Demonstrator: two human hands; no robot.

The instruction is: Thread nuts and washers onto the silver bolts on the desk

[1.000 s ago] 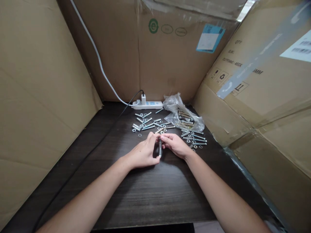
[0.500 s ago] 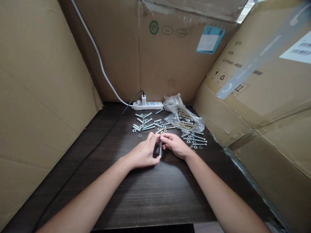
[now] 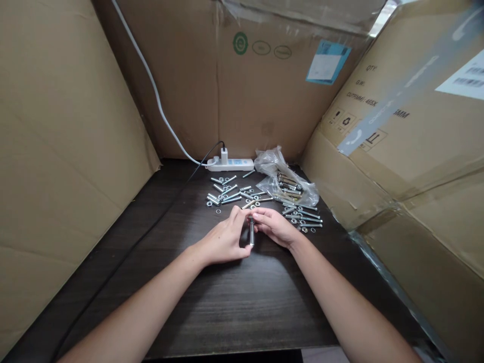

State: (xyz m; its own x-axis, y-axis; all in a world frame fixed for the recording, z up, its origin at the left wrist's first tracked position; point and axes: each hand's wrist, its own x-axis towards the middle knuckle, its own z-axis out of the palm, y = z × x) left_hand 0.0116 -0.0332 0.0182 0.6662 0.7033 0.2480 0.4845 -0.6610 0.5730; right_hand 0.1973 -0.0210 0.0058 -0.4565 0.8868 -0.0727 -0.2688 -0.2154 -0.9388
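Note:
Between my hands a silver expansion bolt (image 3: 252, 233) stands roughly upright above the dark table. My left hand (image 3: 226, 236) grips it lengthwise, the thumb at its lower end and the fingers near its top. At the upper end, the fingertips of my right hand (image 3: 273, 225) are pinched together on the bolt. Whether a nut or washer sits under those fingertips is hidden. Just beyond my hands lie several loose bolts (image 3: 231, 199) with nuts and washers, and a second group of bolts (image 3: 310, 219) is to the right of my right hand.
A clear plastic bag (image 3: 273, 164) with more bolts inside lies at the back. Left of it is a white power strip (image 3: 244, 165) with a plugged-in adapter. A black cable (image 3: 151, 227) crosses the table's left side. Cardboard walls (image 3: 249, 111) enclose the back and sides.
The bolt's lower end has shifted slightly to the right with my left thumb. Both hands keep their grip in nearly the same place, and the loose parts have not moved.

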